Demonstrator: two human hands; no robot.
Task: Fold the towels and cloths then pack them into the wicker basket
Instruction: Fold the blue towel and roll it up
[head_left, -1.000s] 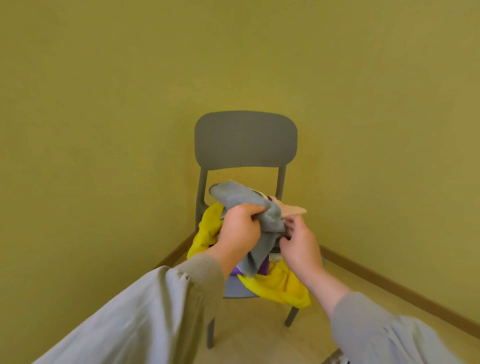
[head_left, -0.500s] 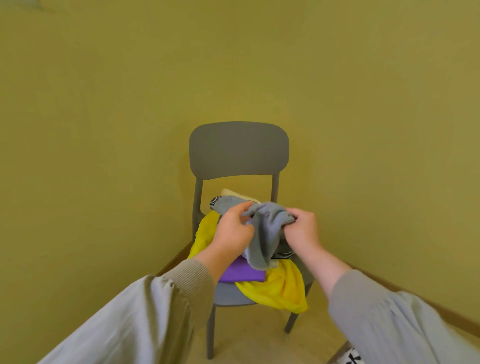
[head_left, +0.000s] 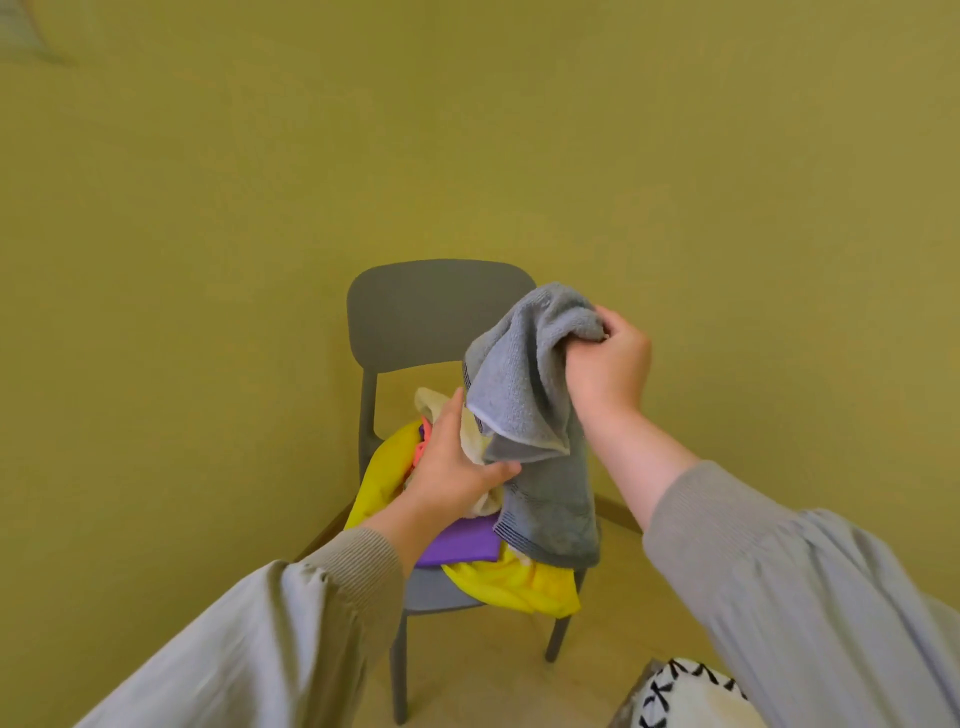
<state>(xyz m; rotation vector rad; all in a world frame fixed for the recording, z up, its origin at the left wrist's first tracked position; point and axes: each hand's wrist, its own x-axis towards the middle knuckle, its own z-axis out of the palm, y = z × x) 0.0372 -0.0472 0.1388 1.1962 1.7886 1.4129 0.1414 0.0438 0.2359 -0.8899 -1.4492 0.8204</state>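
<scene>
My right hand (head_left: 607, 364) grips one end of a grey towel (head_left: 530, 410) and holds it up in front of the chair back. The towel hangs down in folds over the pile. My left hand (head_left: 452, 462) is lower, fingers straight, thumb touching the towel's lower edge. On the grey chair (head_left: 431, 312) lies a pile: a yellow cloth (head_left: 519, 584), a purple cloth (head_left: 460, 545), a cream cloth (head_left: 470, 431) and a bit of orange-pink cloth (head_left: 423, 444). No wicker basket is clearly in view.
The chair stands in a corner of olive-yellow walls with a wooden skirting board (head_left: 615, 512). A white object with black markings (head_left: 680, 693) sits on the floor at the bottom right, partly hidden by my right sleeve.
My right hand has lifted the grey towel up and to the right. My left hand has let go of the bunched towel and dropped to its lower edge. The camera view has tilted upward.
</scene>
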